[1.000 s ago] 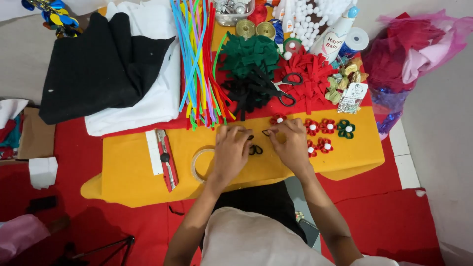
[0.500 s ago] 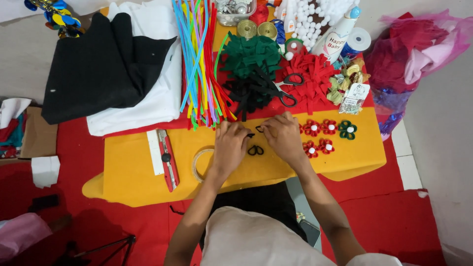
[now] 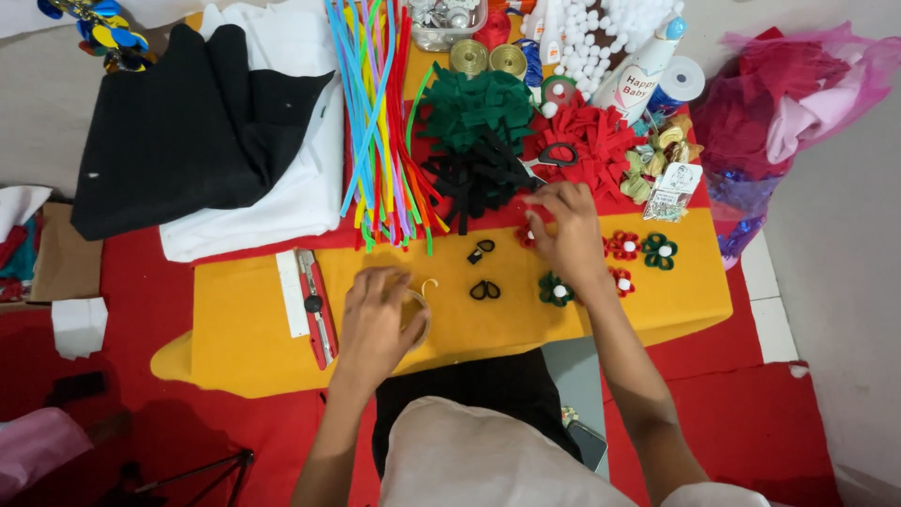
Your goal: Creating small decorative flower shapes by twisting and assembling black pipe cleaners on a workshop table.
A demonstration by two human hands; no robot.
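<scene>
The left hand (image 3: 375, 324) lies over the tape roll (image 3: 419, 302) on the yellow felt (image 3: 244, 329), fingers curled on it — a true grip cannot be told. Two black loops (image 3: 484, 290) lie just beside, free. Farther, the right hand (image 3: 563, 230) reaches with bent fingers to the black strips (image 3: 474, 178); near it stand red flowers (image 3: 623, 246) and scissors (image 3: 549, 160).

floor: pale tiles (image 3: 826, 244) show along the right side and in the upper left of the frame
covering: red cloth (image 3: 169, 404) spreads over the lower half, with a yellow felt sheet (image 3: 244, 329) across the middle
left edge: brown cardboard (image 3: 66, 263) and white paper scraps (image 3: 80, 324)
lower left: a thin black stand (image 3: 197, 474) on the red cloth
light: even and soft, shadows faint
</scene>
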